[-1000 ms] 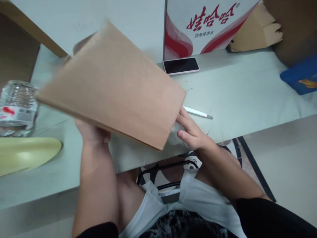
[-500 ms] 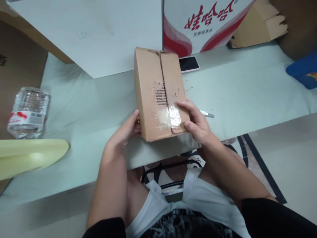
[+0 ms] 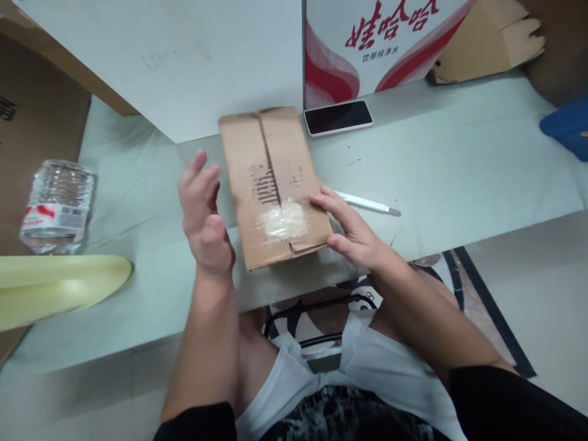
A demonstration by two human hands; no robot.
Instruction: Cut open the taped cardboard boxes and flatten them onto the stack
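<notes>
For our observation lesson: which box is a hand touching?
The small, taped brown box: the right hand touches it, while neither hand touches the red-lettered box or any other.

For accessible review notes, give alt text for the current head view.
A person's right hand touches a taped cardboard box at a table; the open left hand is beside it. A phone and slim white tool lie nearby.

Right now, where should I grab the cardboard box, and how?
Probably hold the cardboard box by its long sides, one hand coming from each side: it's narrower across, and its taped seam faces up. The right hand touches the right edge; the left hand is open, apart from it.
</notes>
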